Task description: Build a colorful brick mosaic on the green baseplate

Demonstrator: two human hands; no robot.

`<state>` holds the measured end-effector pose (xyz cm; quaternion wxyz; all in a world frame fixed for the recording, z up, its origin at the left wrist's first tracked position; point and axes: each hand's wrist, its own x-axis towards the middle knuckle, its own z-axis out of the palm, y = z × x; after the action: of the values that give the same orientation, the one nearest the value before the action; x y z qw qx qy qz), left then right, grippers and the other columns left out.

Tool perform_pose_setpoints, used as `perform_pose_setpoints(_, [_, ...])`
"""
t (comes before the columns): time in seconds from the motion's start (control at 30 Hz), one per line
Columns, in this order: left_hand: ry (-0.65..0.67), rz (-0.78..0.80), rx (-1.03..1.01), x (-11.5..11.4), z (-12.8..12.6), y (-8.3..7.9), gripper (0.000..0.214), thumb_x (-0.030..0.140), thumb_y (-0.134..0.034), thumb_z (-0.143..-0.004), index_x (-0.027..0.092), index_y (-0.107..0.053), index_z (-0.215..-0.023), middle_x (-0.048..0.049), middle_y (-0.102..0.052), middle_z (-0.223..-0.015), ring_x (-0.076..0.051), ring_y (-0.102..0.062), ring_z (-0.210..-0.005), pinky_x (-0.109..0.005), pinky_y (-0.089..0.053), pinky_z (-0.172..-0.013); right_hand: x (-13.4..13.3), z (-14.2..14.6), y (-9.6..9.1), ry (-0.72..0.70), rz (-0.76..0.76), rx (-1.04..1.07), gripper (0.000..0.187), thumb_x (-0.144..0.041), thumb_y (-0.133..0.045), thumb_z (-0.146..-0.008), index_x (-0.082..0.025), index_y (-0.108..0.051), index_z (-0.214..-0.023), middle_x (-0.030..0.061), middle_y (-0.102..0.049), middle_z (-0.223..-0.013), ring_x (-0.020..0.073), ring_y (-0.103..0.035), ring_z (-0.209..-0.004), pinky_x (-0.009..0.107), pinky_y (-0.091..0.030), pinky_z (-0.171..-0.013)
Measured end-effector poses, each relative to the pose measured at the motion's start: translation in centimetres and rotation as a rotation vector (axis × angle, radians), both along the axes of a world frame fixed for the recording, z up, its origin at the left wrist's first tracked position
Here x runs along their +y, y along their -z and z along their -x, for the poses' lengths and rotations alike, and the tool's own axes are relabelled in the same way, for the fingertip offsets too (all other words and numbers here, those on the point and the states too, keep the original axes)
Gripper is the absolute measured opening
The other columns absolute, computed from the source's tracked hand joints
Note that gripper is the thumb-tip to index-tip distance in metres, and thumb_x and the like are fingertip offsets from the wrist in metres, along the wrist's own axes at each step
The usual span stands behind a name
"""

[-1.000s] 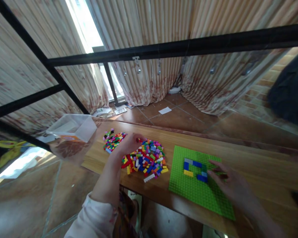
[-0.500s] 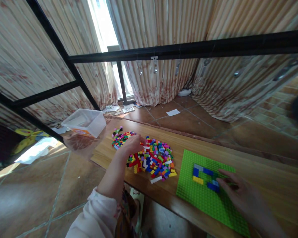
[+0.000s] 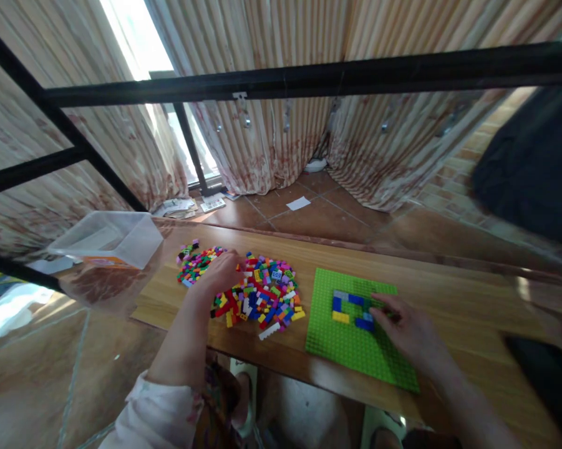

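A green baseplate (image 3: 350, 349) lies on the wooden table (image 3: 449, 299), carrying a small ring of blue, grey and yellow bricks (image 3: 348, 308). My right hand (image 3: 405, 327) rests on the plate's right part, its fingertips pressed against the ring's right side; whether they hold a brick is hidden. A heap of mixed coloured bricks (image 3: 262, 293) lies left of the plate. My left hand (image 3: 219, 274) lies on the heap's left edge, fingers curled down into the bricks. A smaller patch of tiny bricks (image 3: 194, 262) sits further left.
A clear plastic tub (image 3: 110, 237) stands at the table's left end. A black metal frame (image 3: 309, 78) crosses the view above the table. Curtains hang behind, over a tiled floor. A dark shape (image 3: 533, 168) is at the right edge.
The camera has swung, shifting the scene left. My right hand has slid along the plate toward the brick ring. My left hand stays at the heap's left edge.
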<state>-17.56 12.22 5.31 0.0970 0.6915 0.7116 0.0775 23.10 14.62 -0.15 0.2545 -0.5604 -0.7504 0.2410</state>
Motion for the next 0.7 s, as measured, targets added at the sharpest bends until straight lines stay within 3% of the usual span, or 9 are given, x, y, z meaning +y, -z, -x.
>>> perform_pose_setpoints(0.17, [0.059,-0.090,-0.169,0.5,-0.5,-1.2,0.023,0.037,-0.055,-0.082,0.017,-0.065,-0.083,-0.0062,-0.064,-0.090,-0.017,-0.059,-0.076,-0.027,-0.046,-0.070,-0.3,0.6,-1.0,0.019,-0.064,0.056,0.031,-0.039,-0.052,-0.084,-0.018,-0.065,-0.104,0.0082,-0.068,-0.096,0.0185,-0.064,-0.072,0.034,-0.053,-0.066])
perform_pose_setpoints(0.33, [0.274,-0.055,-0.410,1.0,-5.6,-2.1,0.025,0.035,-0.045,-0.090,0.016,-0.061,-0.092,-0.0010,-0.063,-0.079,-0.014,-0.056,-0.071,-0.023,-0.043,-0.066,-0.6,0.9,-1.7,0.028,-0.123,0.114,0.026,-0.036,-0.051,-0.087,-0.019,-0.066,-0.101,0.0069,-0.067,-0.091,0.0177,-0.063,-0.073,0.032,-0.053,-0.064])
perform_pose_setpoints(0.53, [0.502,0.164,-0.556,0.1,-13.7,-0.1,0.024,0.029,-0.044,-0.091,0.018,-0.065,-0.092,0.0003,-0.064,-0.077,-0.012,-0.055,-0.069,-0.021,-0.041,-0.065,-2.1,1.6,-2.3,-0.132,-0.157,0.255,0.020,-0.031,-0.057,-0.087,-0.023,-0.067,-0.102,0.0043,-0.067,-0.094,0.0152,-0.063,-0.076,0.030,-0.053,-0.073])
perform_pose_setpoints(0.7, [0.524,0.248,-0.661,-1.1,-16.7,1.7,0.025,0.033,-0.047,-0.091,0.017,-0.067,-0.091,-0.0006,-0.065,-0.078,-0.012,-0.056,-0.070,-0.021,-0.040,-0.065,-3.8,2.2,-2.4,-0.307,-0.086,0.267,0.023,-0.026,-0.063,-0.084,-0.024,-0.066,-0.107,0.0044,-0.066,-0.097,0.0151,-0.063,-0.085,0.028,-0.051,-0.075])
